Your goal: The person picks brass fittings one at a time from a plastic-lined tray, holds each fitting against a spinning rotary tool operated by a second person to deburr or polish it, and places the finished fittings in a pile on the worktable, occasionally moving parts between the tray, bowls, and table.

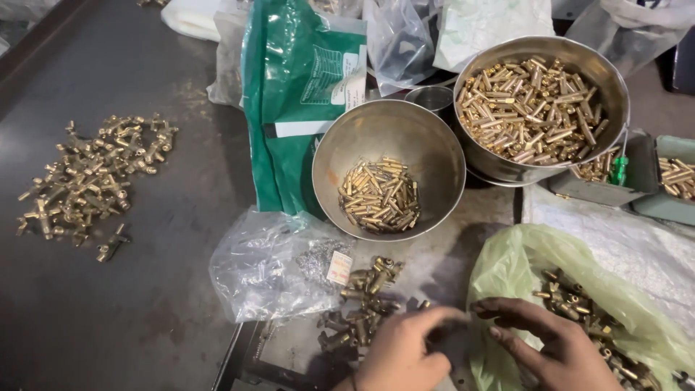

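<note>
My left hand (402, 355) and my right hand (554, 344) meet at the bottom middle, fingertips close together over a small dark part I cannot make out. The left hand lies next to a little heap of brass fittings (362, 300). Under my right hand sits a pale green plastic bag (521, 268) holding more brass fittings (579, 308). Whether either hand grips a piece is hidden by the fingers.
A steel bowl (362, 137) holds brass pins; a bigger steel bowl (608, 80) beyond it is full of them. A green pouch (289, 87), a clear plastic bag (260, 268), a pile of brass tee fittings (90, 181) at left, and green trays (673, 206) at right.
</note>
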